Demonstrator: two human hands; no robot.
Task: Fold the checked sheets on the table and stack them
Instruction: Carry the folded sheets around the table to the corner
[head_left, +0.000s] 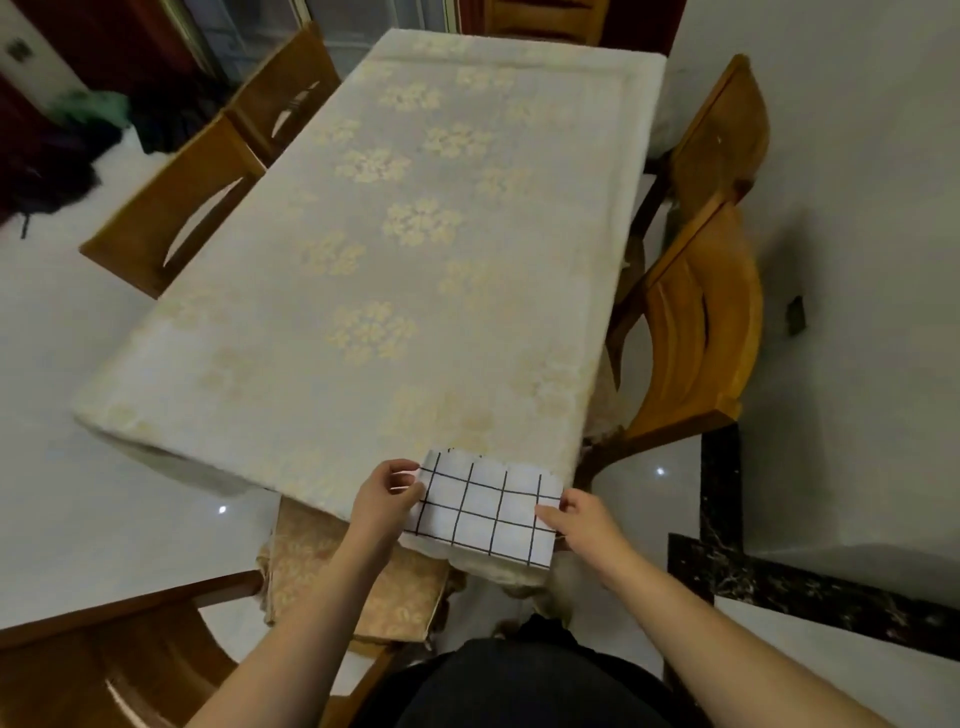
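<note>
Left hand (387, 496) pinching the left edge of the checked sheet (485, 512), fingers and thumb curled onto the cloth. Right hand (582, 514) pinching the right edge the same way, thumb on top. One hand on each side, likely to keep the small square flat and its edges lined up. Sheet already folded small, white with black lines, lying at the near right corner of the table (363, 234), a bit over the edge, close to the body. Probably kept there so both hands reach it with no stretching. Impossible to tell how many layers are in the fold, or whether another sheet lies under it. No other checked sheet to be seen on the tabletop. Table covered by a pale cloth with yellow flowers (421, 221). Wooden chairs (691, 332) around it, left and right. A tan patterned cloth (332, 577) hanging low by the near edge, under the left arm. Dark clothes heaped on the floor (62, 161) far off to the left.
</note>
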